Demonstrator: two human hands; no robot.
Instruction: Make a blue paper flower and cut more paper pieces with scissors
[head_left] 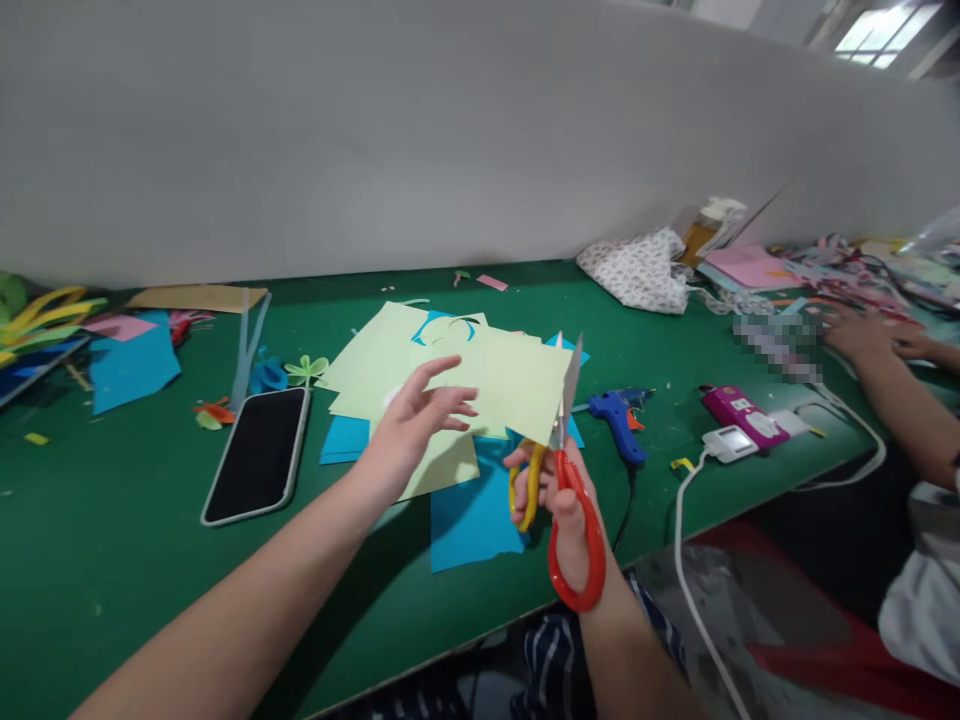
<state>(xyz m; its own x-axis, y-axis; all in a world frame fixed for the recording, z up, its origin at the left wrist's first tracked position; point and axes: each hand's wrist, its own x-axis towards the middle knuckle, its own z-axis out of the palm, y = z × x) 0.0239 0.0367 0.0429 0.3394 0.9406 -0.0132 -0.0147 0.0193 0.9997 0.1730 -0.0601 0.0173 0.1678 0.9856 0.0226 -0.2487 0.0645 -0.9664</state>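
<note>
My right hand (570, 500) holds a pair of scissors (576, 530) with one red and one yellow handle loop. The blades point up and stand slightly apart at the right edge of a pale yellow sheet of paper (525, 375); whether they touch it I cannot tell. My left hand (427, 410), fingers spread, hovers over the pale yellow sheets with nothing visible in it. Beneath them lie blue sheets (472, 520). Thin curved cut-outs and blue paper (431, 328) show near the top of the pile.
Left of the pile lie a phone (259, 455), a green paper flower (306, 370) and paper scraps. A blue glue gun (621, 420), a magenta power strip (742, 415) and a white cable (681, 530) are at right. Another person's hands (870, 335) work farther right. A wall stands behind.
</note>
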